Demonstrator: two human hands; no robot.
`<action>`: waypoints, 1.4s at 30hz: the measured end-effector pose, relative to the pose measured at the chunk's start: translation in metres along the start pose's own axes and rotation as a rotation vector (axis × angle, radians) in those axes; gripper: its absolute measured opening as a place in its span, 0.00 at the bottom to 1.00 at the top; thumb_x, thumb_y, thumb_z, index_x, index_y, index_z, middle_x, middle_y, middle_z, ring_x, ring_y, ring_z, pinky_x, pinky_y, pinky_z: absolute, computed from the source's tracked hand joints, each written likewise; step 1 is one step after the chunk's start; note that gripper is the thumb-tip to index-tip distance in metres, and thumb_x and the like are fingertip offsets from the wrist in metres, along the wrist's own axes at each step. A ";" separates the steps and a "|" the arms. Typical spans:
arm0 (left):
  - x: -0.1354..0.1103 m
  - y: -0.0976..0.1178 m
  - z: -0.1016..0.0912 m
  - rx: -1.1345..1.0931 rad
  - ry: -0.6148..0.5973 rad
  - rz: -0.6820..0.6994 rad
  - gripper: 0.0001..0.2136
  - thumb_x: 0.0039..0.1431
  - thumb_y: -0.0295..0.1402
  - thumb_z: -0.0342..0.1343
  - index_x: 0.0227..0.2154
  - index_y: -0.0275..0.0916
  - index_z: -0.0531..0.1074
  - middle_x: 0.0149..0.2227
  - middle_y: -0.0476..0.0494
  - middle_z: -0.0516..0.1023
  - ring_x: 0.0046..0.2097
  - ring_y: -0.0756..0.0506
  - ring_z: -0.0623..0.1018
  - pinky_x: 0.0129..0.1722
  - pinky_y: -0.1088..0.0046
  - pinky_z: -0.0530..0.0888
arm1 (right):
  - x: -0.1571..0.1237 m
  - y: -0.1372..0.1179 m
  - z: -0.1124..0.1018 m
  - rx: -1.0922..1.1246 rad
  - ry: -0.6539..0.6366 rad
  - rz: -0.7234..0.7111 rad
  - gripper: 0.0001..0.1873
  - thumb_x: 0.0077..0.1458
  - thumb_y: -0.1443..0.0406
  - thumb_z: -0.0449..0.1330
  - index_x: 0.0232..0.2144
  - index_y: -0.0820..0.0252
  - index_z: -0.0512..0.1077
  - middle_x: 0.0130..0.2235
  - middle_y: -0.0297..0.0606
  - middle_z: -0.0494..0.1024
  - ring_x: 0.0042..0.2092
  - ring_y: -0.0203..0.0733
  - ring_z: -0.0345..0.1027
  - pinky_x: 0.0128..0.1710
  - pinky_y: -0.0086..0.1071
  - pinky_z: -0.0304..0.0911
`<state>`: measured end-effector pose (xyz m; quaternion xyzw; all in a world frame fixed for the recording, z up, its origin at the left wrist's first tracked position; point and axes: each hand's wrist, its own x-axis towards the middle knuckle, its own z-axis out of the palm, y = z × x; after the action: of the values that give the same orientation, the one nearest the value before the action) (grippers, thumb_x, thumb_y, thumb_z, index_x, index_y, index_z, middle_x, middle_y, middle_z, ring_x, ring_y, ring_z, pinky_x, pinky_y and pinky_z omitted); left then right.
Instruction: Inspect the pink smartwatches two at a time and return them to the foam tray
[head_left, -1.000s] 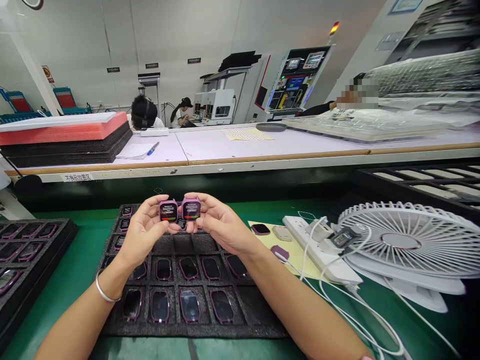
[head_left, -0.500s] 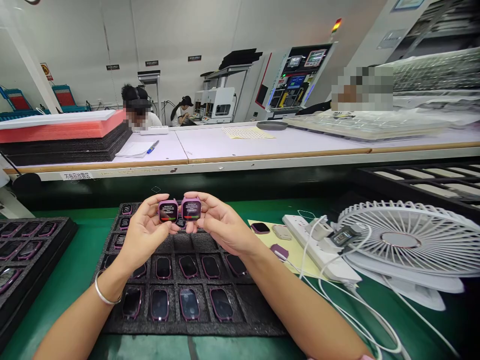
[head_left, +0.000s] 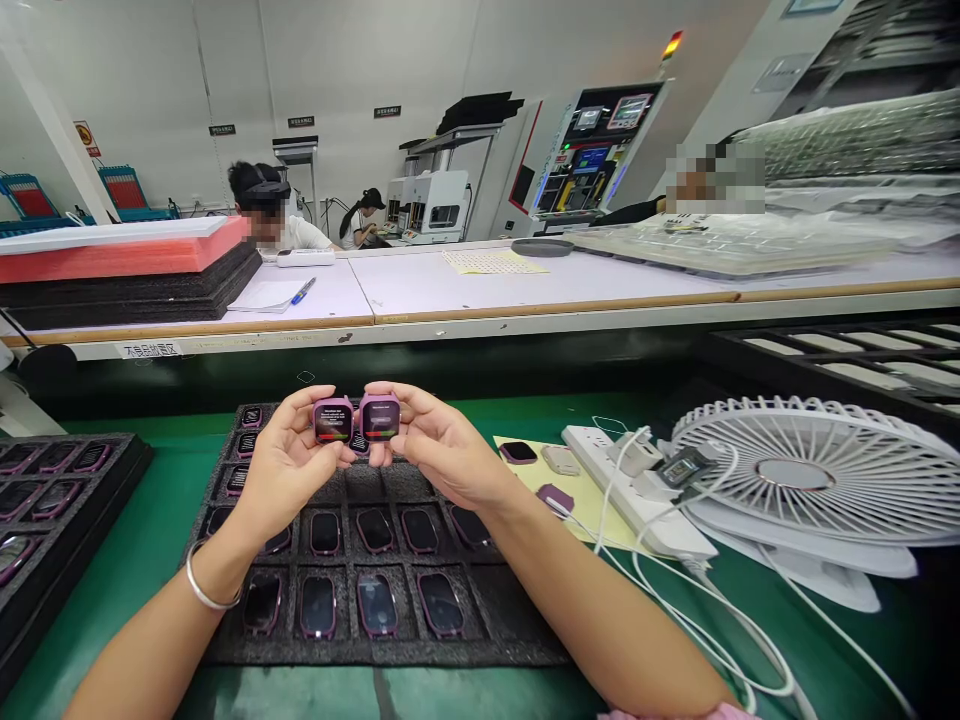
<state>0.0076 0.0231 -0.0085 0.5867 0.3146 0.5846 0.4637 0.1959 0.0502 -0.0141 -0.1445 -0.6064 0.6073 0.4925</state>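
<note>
Side by side above the black foam tray (head_left: 517, 610), my two hands each grip a purple smartwatch body without a strap. My left hand (head_left: 289, 455) pinches the left smartwatch (head_left: 333, 420) between thumb and fingers. In my right hand (head_left: 442, 450) is the right smartwatch (head_left: 380, 417), its edges held the same way. Both screens face me, lit with white text and a red-green bar at the bottom. Below, several dark-screened watches (head_left: 376, 604) lie in the tray's pockets; some at its left side show lit text. My forearms cover parts of the tray.
A second foam tray of watches (head_left: 56, 500) lies at left. To the right are a yellow sheet (head_left: 607, 520) with small parts, a white power strip (head_left: 637, 500) with cables, and a white fan (head_left: 810, 480). Beyond, a raised shelf (head_left: 420, 290) runs across; other people sit behind it.
Both watches stay in my hands, nearly unmoved. The view has shifted slightly. A person behind the shelf at left has raised their head a little.
</note>
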 end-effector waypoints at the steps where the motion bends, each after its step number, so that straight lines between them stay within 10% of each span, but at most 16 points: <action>1: 0.000 0.000 0.000 0.000 0.001 0.004 0.22 0.51 0.23 0.61 0.49 0.40 0.67 0.42 0.45 0.77 0.31 0.53 0.80 0.34 0.76 0.80 | 0.000 0.000 0.000 -0.002 -0.003 -0.002 0.22 0.55 0.71 0.61 0.52 0.56 0.68 0.36 0.34 0.75 0.33 0.36 0.72 0.35 0.32 0.66; 42: -0.003 0.000 0.001 -0.046 0.014 -0.095 0.17 0.55 0.30 0.58 0.49 0.39 0.72 0.42 0.42 0.79 0.30 0.47 0.83 0.33 0.68 0.82 | 0.002 0.003 0.008 -0.052 0.145 0.034 0.19 0.48 0.67 0.67 0.45 0.56 0.72 0.38 0.35 0.72 0.28 0.32 0.60 0.27 0.27 0.63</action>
<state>0.0086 0.0196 -0.0093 0.5560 0.3318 0.5732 0.5023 0.1881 0.0478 -0.0140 -0.2112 -0.5820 0.5877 0.5208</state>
